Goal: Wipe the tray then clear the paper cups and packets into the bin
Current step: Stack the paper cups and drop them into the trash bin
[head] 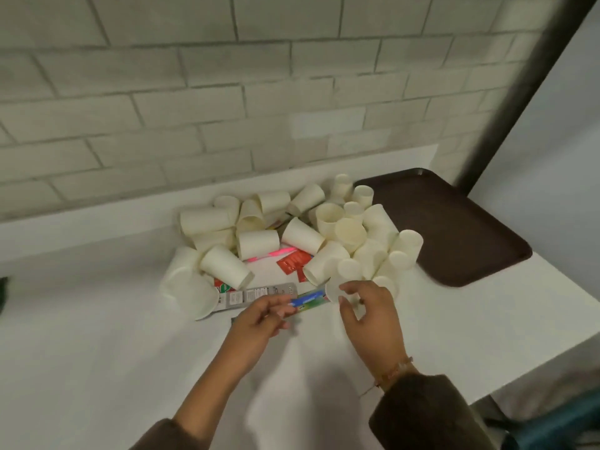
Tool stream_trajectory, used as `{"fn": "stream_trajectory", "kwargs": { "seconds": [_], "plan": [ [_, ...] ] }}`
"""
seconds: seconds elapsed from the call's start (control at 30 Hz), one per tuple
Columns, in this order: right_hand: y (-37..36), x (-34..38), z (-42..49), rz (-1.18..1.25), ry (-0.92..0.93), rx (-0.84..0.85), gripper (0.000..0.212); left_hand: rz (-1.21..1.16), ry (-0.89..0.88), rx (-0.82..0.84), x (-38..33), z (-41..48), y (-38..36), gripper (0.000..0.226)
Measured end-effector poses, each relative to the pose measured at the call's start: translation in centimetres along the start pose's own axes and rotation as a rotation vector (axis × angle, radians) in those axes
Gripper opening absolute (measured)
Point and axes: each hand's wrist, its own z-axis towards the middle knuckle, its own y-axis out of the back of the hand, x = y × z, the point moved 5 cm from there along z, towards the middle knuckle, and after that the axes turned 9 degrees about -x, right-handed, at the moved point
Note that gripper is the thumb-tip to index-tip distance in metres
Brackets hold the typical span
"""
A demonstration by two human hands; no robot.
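Head-camera footage looked down on a white countertop (pixel 97 345) set against a pale brick-tiled wall (pixel 194 92). A dark brown rectangular plastic tray (pixel 454 228) was seen lying bare at the counter's right end, just beside a heap of white paper cups (pixel 259 241), most of them tipped on their sides. Red foil sachets (pixel 292 263), a grey printed packet (pixel 253 295) and a blue-and-green packet (pixel 310 300) were scattered flat along the heap's near edge. No bin was shown.

The right hand (pixel 367 316) was held at the front of the heap, its thumb and forefinger curled round one small white cup (pixel 334 289) lying on its side. The left hand (pixel 256 323) was held at the blue-and-green packet's near end with fingers loosely curled. Through the blur it could not be told whether the packet was pinched or only touched.

Clearing was judged barely begun, with nearly the whole heap yet to be binned. The cups were light and leaned on one another, so a sharp pull on the gripped cup might send its neighbours rolling onto the tray or off the counter's edge. A thin paper wall could also be crushed by a tight pinch. The flat packets might be slid along the smooth surface rather than lifted.
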Motion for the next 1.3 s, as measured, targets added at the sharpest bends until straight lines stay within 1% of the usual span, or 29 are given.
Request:
{"fn": "stream_trajectory", "kwargs": {
  "seconds": [0.03,0.1,0.2,0.27,0.37,0.47,0.6,0.7,0.8,0.87,0.93,1.03,1.13,1.23,1.3],
  "plan": [
    [-0.1,0.3,0.4,-0.151,0.056,-0.030,0.021,-0.013,-0.002,-0.016,0.5,0.1,1.0,0.028],
    [-0.1,-0.3,1.6,-0.336,0.098,-0.063,0.039,-0.028,0.014,-0.048,1.6,0.5,2.6,0.030],
    [-0.2,-2.7,3.3,-0.478,0.004,0.021,0.061,-0.053,0.034,-0.076,2.8,1.1,3.5,0.028],
    [-0.6,-4.1,3.6,-0.532,-0.061,0.089,0.068,-0.068,0.035,-0.071,3.0,1.3,3.4,0.024],
    [-1.2,-5.1,3.3,-0.468,-0.117,0.127,0.061,-0.065,0.047,-0.065,3.2,1.9,3.0,0.028],
    [-1.2,-5.1,3.4,-0.399,-0.126,0.153,0.054,-0.061,0.047,-0.067,2.9,2.8,2.3,0.027],
    [1.1,-5.0,3.9,-0.327,-0.148,0.124,0.054,-0.028,0.043,-0.045,3.0,3.7,0.0,0.026],
    [4.1,-4.6,4.5,-0.289,-0.150,0.057,0.055,0.064,0.000,-0.036,3.0,4.6,-2.0,0.029],
    [7.4,-3.8,5.8,-0.310,-0.113,-0.049,0.055,0.164,-0.056,-0.033,2.1,5.6,-4.5,0.027],
    [8.8,-3.2,6.9,-0.314,-0.075,-0.118,0.056,0.193,-0.086,-0.022,1.2,6.2,-6.5,0.037],
    [9.2,-2.9,8.0,-0.294,-0.046,-0.142,0.056,0.220,-0.125,-0.011,0.3,6.5,-8.2,0.050],
    [8.0,-3.5,9.7,-0.304,-0.005,-0.102,0.056,0.288,-0.208,-0.049,-0.9,7.3,-10.3,0.066],
    [5.7,-4.8,10.8,-0.371,0.014,-0.010,0.055,0.383,-0.248,-0.076,-0.9,8.3,-11.8,0.076],
    [3.3,-6.8,10.9,-0.435,-0.022,0.124,0.058,0.452,-0.272,-0.118,-0.6,9.1,-12.8,0.074],
    [2.2,-8.1,10.3,-0.403,-0.075,0.179,0.063,0.466,-0.294,-0.139,-0.2,9.3,-13.1,0.068]
  ]
}}
